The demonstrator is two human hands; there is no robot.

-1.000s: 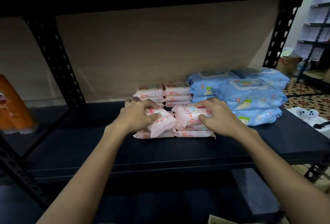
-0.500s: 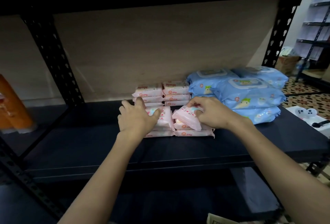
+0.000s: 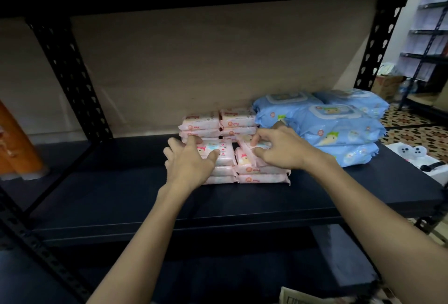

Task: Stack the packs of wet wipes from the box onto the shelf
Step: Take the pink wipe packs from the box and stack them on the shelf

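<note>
Front pink packs: two low stacks of small pink plastic wet-wipe packs (image 3: 263, 177) stood side by side on the shelf, just ahead of two more pink stacks (image 3: 219, 123) set further back.
Top right pack: a pink pack (image 3: 249, 155) sat tilted on the right front stack, one edge raised.
Right hand: the right hand (image 3: 283, 149) pinched that tilted pack, thumb at its near side and curled fingertips on its top.
Left hand: the left hand (image 3: 189, 160) lay on the top pack of the left front stack (image 3: 218, 151), fingers spread and fairly straight, thumb along the pack's near edge; whether it pressed down or only rested was unclear.
Shelf: a dark flat shelf board (image 3: 218, 201) in a black perforated metal rack carried all the packs.
Blue packs: large light-blue wet-wipe packs (image 3: 339, 129) were piled just right of the pink ones, touching the rear stacks.
Left edge: an orange cylindrical container (image 3: 17, 143) stood well apart.
Bottom edge: a corner of a cardboard box (image 3: 298, 297) showed.
</note>
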